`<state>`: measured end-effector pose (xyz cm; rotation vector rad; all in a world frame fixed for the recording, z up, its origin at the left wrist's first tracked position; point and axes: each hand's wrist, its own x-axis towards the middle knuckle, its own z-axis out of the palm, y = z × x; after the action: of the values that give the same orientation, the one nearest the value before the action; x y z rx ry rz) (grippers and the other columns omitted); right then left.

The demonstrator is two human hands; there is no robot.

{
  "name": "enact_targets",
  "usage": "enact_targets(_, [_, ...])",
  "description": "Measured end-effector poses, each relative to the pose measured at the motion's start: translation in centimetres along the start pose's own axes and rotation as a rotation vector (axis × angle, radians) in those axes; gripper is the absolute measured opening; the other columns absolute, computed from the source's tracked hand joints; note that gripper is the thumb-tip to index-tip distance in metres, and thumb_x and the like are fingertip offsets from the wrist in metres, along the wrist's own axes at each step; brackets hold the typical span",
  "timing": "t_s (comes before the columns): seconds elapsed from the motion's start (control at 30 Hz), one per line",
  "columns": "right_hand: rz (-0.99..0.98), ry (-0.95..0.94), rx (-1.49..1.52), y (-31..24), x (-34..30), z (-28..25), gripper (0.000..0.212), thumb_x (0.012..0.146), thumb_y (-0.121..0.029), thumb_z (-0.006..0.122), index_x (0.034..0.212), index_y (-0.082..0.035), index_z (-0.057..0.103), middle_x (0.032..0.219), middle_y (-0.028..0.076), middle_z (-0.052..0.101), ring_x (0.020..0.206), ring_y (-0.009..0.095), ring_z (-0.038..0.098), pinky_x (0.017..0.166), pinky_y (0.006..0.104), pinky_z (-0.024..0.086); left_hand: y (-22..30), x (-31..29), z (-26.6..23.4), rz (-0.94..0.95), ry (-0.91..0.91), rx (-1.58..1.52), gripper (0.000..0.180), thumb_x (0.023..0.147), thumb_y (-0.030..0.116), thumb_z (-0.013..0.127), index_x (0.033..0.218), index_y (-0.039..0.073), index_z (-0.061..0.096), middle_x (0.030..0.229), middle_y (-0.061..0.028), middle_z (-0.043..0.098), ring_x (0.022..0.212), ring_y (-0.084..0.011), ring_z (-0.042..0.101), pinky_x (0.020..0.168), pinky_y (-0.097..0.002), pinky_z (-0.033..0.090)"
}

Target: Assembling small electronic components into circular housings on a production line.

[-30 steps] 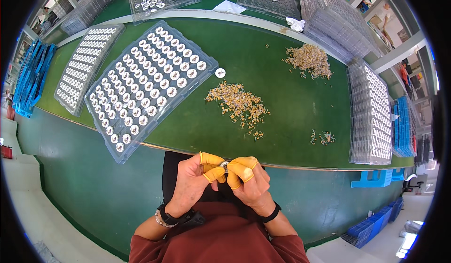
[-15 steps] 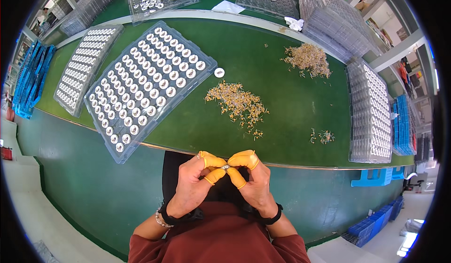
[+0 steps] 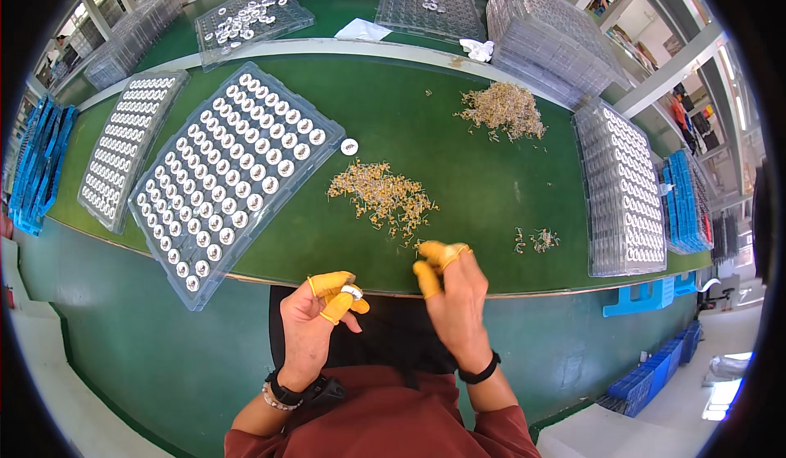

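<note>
Pinched between yellow-covered fingertips of my left hand (image 3: 307, 327) is a small round white part (image 3: 352, 292), held just off the table's front edge. My right hand (image 3: 454, 298), also with yellow finger covers, reaches over the green tabletop, thumb and forefinger a little apart. Its fingertips are at the near end of a pile of small orange parts with wire leads (image 3: 383, 198). I see nothing held in that hand. Left of the pile lies a clear tray (image 3: 196, 298) with rows of round white parts. One loose white disc (image 3: 350, 147) sits by its corner.
A second filled tray (image 3: 123, 155) lies farther left. Back right is a tan heap of small leaded parts (image 3: 503, 110), with a little cluster (image 3: 544, 240) nearer me. Stacked trays (image 3: 606, 192) stand at the right. Behind the ledge are more trays (image 3: 254, 20) and white paper (image 3: 363, 30).
My hands have parted. The left keeps the round part and has moved slightly left; the right has moved right and forward to the orange pile's edge. The whole view has shifted a little.
</note>
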<state>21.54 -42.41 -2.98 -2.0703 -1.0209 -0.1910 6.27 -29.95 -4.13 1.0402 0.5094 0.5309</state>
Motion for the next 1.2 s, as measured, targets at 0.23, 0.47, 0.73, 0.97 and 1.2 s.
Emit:
enact_targets(0.23, [-0.049, -0.101, -0.256, 1.9, 1.5, -0.7, 0.013, 0.077, -0.004, 0.071, 0.087, -0.004, 0.062, 0.08, 0.01, 0.057, 0.072, 0.029, 0.057, 0.061, 0.0394, 0.047, 0.2, 0.3, 0.8, -0.033, -0.032, -0.039, 0.021, 0.094, 0.001, 0.053, 0.114, -0.003, 0.059, 0.095, -0.0094, 0.065, 0.076, -0.0132, 0.063, 0.055, -0.0231, 0.051])
enact_targets(0.47, [-0.053, -0.073, -0.19, 2.1, 1.5, -1.2, 0.014, 0.077, -0.007, 0.071, 0.087, -0.004, 0.062, 0.08, 0.011, 0.055, 0.074, 0.029, 0.058, 0.061, 0.0394, 0.049, 0.1, 0.4, 0.6, -0.078, -0.085, 0.039, 0.021, 0.096, 0.003, 0.051, 0.115, -0.002, 0.058, 0.093, -0.0089, 0.064, 0.073, -0.0112, 0.061, 0.053, -0.0214, 0.047])
enact_targets(0.73, [-0.069, -0.177, -0.169, 2.3, 2.0, -1.1, 0.01, 0.079, -0.007, 0.07, 0.086, -0.004, 0.063, 0.08, 0.011, 0.055, 0.073, 0.03, 0.059, 0.062, 0.0394, 0.048, 0.0, 0.4, 0.8, -0.08, -0.132, 0.055, 0.021, 0.095, 0.0, 0.051, 0.114, -0.003, 0.057, 0.096, -0.0107, 0.063, 0.079, -0.0159, 0.065, 0.055, -0.0241, 0.053])
enact_targets(0.97, [0.339, -0.166, 0.329, 1.4, 1.3, -2.1, 0.009, 0.082, 0.001, 0.068, 0.09, 0.0, 0.063, 0.074, 0.002, 0.063, 0.061, 0.007, 0.051, 0.058, 0.0236, 0.044, -0.6, 0.4, 1.2, -0.171, -0.13, 0.012, 0.018, 0.089, -0.007, 0.06, 0.107, -0.003, 0.06, 0.092, -0.0092, 0.064, 0.075, -0.0156, 0.065, 0.054, -0.0244, 0.055])
enact_targets(1.2, [0.221, -0.14, 0.174, 1.6, 1.1, -1.9, 0.017, 0.082, 0.004, 0.067, 0.098, 0.0, 0.061, 0.083, 0.01, 0.064, 0.066, 0.017, 0.06, 0.059, 0.0281, 0.048, -0.7, 0.2, 1.2, -0.178, -0.16, 0.01, 0.016, 0.088, -0.006, 0.062, 0.104, -0.004, 0.061, 0.09, -0.0088, 0.065, 0.073, -0.015, 0.065, 0.053, -0.0238, 0.054])
